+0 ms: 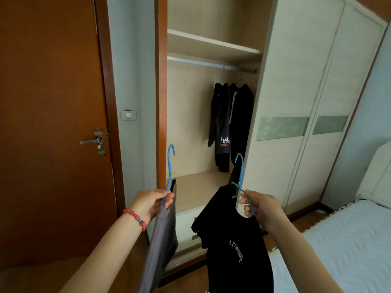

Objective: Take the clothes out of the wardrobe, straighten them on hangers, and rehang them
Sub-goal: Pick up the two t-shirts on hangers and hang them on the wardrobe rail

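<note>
Grey garment [160, 246]: lower part cut off by the bottom edge.
Black shirt [237, 250]: hem cut off below.
Hanging dark clothes [230, 123]: number too dim to tell.

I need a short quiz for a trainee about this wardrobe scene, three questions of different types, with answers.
1. True or false: the left hand holds a blue hanger with a grey garment.
2. What does the right hand hold? A) a white towel B) a hanger with a black shirt C) nothing
3. What hangs on the wardrobe rail?

Key: 1 true. 2 B. 3 dark clothes, at its right end.
</note>
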Available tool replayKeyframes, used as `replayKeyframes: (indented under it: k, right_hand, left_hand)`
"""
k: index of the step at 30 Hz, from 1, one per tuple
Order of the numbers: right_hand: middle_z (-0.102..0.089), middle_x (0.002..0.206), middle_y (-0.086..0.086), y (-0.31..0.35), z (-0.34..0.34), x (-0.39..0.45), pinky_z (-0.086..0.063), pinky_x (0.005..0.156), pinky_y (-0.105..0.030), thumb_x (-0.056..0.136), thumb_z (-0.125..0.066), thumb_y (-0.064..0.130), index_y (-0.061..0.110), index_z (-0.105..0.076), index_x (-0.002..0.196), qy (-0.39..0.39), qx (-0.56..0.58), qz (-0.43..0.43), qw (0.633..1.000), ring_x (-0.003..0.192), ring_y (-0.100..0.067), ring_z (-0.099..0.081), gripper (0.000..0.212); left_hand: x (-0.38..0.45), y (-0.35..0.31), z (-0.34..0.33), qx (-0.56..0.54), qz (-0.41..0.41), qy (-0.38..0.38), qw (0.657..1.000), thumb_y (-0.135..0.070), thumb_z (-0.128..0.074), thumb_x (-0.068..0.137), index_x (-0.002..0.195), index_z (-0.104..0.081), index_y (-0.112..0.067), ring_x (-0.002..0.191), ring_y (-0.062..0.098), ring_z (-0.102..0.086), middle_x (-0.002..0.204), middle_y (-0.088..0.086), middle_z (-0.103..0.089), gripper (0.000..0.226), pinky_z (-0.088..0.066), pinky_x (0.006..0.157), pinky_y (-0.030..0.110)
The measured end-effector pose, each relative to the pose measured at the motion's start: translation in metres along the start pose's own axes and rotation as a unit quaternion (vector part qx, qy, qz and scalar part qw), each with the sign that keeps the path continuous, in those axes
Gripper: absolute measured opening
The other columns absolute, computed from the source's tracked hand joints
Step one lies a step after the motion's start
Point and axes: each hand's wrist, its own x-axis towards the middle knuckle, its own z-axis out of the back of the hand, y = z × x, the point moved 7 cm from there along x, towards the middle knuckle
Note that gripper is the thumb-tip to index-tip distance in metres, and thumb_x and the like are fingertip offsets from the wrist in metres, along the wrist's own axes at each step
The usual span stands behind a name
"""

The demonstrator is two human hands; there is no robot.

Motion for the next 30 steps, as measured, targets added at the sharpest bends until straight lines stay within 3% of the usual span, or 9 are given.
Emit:
replayKeyframes:
  k: [4, 9, 13, 17, 21, 30]
  right_hand:
    - [-0.062, 0.045, -0.006, 0.019, -0.020, 0.058, -0.042, 0.035, -0.019, 0.094, -0.044, 0.008, -0.006, -0.057, 0.086, 0.006, -0.009, 0.035, 0.999, 0.031, -0.013, -0.047, 0.021]
    - [-0.068, 0.053, -0.005, 0.046, -0.045, 0.129, -0.044, 0.038, -0.018, 0.092, -0.048, 0.008, -0.001, -0.058, 0.085, 0.020, -0.018, 0.058, 0.998, 0.034, -0.011, -0.050, 0.016]
    - [-0.072, 0.064, -0.007, 0.052, -0.061, 0.180, -0.047, 0.045, -0.023, 0.091, -0.049, 0.010, 0.002, -0.060, 0.090, 0.003, -0.028, 0.068, 0.997, 0.040, -0.013, -0.053, 0.013]
    - [-0.071, 0.073, -0.011, 0.058, -0.067, 0.226, -0.046, 0.045, -0.022, 0.091, -0.048, 0.007, 0.003, -0.059, 0.087, -0.037, -0.026, 0.081, 0.996, 0.042, -0.014, -0.053, 0.012]
    - [-0.073, 0.066, -0.008, 0.060, -0.069, 0.272, -0.046, 0.057, -0.031, 0.089, -0.049, 0.005, 0.000, -0.059, 0.087, -0.092, -0.001, 0.103, 0.990, 0.040, -0.016, -0.054, 0.011]
    - [-0.072, 0.065, -0.010, 0.074, -0.085, 0.339, -0.049, 0.044, -0.024, 0.090, -0.051, 0.006, -0.004, -0.060, 0.092, -0.200, 0.024, 0.113, 0.973, 0.039, -0.016, -0.055, 0.013]
  left_hand:
    - [0.055, -0.020, -0.008, 0.011, 0.001, -0.013, 1.000, -0.002, -0.050, 0.090, 0.091, -0.059, 0.007, 0.035, 0.008, -0.057, 0.070, 0.012, -0.062, 0.013, -0.047, 0.037, 0.015]
    - [0.126, -0.054, -0.014, 0.018, -0.003, -0.015, 1.000, -0.004, -0.049, 0.091, 0.083, -0.061, 0.006, 0.035, 0.009, -0.055, 0.046, 0.005, -0.063, 0.017, -0.048, 0.039, 0.014]
    - [0.184, -0.078, -0.017, 0.017, -0.016, -0.007, 1.000, -0.002, -0.049, 0.091, 0.077, -0.061, 0.003, 0.038, 0.008, -0.058, 0.053, 0.007, -0.066, 0.019, -0.049, 0.040, 0.015]
    - [0.256, -0.090, -0.025, 0.027, -0.011, 0.022, 0.999, 0.000, -0.048, 0.090, 0.079, -0.061, 0.004, 0.038, 0.008, -0.060, 0.048, 0.003, -0.067, 0.018, -0.046, 0.037, 0.015]
    - [0.330, -0.092, -0.041, 0.057, 0.001, 0.070, 0.996, -0.001, -0.048, 0.090, 0.081, -0.062, 0.003, 0.039, 0.007, -0.060, 0.053, 0.004, -0.067, 0.017, -0.045, 0.037, 0.015]
    - [0.445, -0.112, -0.087, 0.026, 0.032, 0.167, 0.985, 0.003, -0.043, 0.090, 0.076, -0.058, 0.004, 0.034, 0.006, -0.055, 0.043, 0.002, -0.063, 0.020, -0.042, 0.035, 0.012]
